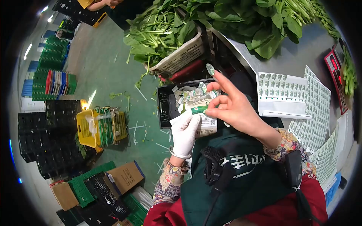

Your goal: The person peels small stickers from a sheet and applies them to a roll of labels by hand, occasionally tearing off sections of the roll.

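Observation:
My left hand (183,135), in a white glove, is closed on a white printed packet (206,126) with a QR code and green lettering. My bare right hand (235,111) pinches a green-and-white label strip (198,109) at the packet's upper edge, between thumb and a finger. Small oval stickers cling to its other fingertips, one sticker (210,69) on the raised index finger and another (202,87) below it. Under both hands, a black crate (163,101) holds clear-wrapped pieces with similar stickers; their contents are hard to make out.
Leafy greens (256,26) lie on the metal table, and more fill a beige basket (181,56). Sticker sheets (281,88) and a red scale (335,75) are at right. On the floor at left stand a yellow basket (85,128) and stacked black crates (34,135). Another person's arm (98,5) shows at top.

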Motion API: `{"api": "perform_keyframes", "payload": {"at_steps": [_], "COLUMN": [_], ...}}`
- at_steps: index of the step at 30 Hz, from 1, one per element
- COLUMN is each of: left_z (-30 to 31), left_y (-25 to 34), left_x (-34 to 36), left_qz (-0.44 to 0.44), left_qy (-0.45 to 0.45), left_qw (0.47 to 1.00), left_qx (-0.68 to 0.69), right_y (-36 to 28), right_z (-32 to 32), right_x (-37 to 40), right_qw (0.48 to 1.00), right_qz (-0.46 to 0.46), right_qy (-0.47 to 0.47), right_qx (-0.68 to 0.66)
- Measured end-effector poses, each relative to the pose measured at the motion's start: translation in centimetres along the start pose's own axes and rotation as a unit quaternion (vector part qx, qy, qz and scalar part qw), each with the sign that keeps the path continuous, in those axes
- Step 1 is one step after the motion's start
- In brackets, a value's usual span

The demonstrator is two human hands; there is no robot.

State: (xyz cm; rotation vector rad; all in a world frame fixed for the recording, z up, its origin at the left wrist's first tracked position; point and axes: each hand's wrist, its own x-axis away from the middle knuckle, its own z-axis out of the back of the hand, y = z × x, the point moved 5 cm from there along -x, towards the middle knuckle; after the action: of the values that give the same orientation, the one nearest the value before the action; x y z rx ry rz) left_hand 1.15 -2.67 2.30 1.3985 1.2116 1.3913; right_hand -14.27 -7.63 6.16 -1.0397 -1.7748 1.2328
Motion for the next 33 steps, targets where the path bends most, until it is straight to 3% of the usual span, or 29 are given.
{"api": "perform_keyframes", "payload": {"at_steps": [4,7,10,11,12,15,18,19,22,23,27,30,31,33], "left_z": [0.4,0.0,0.0,0.0,0.0,0.3,-1.0,-2.1,-1.3,-1.0,0.6,0.5,0.4,0.2], "left_y": [-0.6,0.3,0.8,0.6,0.5,-0.5,-0.4,0.4,-3.1,-3.9,-3.7,-2.3,-2.1,-2.1], "left_x": [-0.3,0.2,0.0,0.0,0.1,-0.2,-0.4,0.0,0.1,0.4,0.3,-0.3,-0.4,-0.6], "left_qz": [-0.017,-0.1,-0.123,-0.055,-0.043,0.003,0.028,-0.005,0.044,0.117,0.136,0.103,0.096,0.082], "left_qy": [-0.013,-0.01,-0.039,-0.026,-0.03,-0.064,-0.114,-0.142,-0.175,-0.155,-0.029,-0.013,-0.009,-0.003], "left_qw": [0.999,0.992,0.984,0.996,0.997,0.998,0.987,0.976,0.983,0.981,0.988,0.99,0.992,0.995], "left_qx": [-0.024,-0.082,-0.119,-0.071,-0.06,-0.004,0.112,0.163,-0.036,0.008,0.067,0.098,0.087,0.064], "right_y": [0.1,-0.8,-1.2,-1.4,-1.5,-1.0,-0.8,-0.9,-0.3,-0.6,-0.2,0.8,1.3,1.9], "right_z": [0.0,-0.2,-0.3,-0.1,0.2,0.9,1.3,1.5,2.6,2.8,2.9,0.6,0.3,-0.3], "right_x": [-0.2,0.0,0.1,0.1,0.2,-0.1,-0.5,-0.6,-1.2,-1.3,-1.2,-0.5,0.0,0.6], "right_qw": [0.993,0.975,0.958,0.94,0.919,0.971,0.985,0.987,0.984,0.985,0.973,0.995,0.995,0.985], "right_qz": [0.05,0.069,0.114,0.133,0.15,0.085,0.105,0.104,0.141,0.132,0.155,0.082,-0.02,-0.112], "right_qy": [0.003,-0.008,0.007,0.023,0.042,0.036,0.067,0.07,0.096,0.104,0.108,-0.053,-0.093,-0.115], "right_qx": [0.106,0.211,0.263,0.312,0.361,0.219,0.12,0.099,0.043,0.048,0.134,0.01,-0.02,-0.063]}}
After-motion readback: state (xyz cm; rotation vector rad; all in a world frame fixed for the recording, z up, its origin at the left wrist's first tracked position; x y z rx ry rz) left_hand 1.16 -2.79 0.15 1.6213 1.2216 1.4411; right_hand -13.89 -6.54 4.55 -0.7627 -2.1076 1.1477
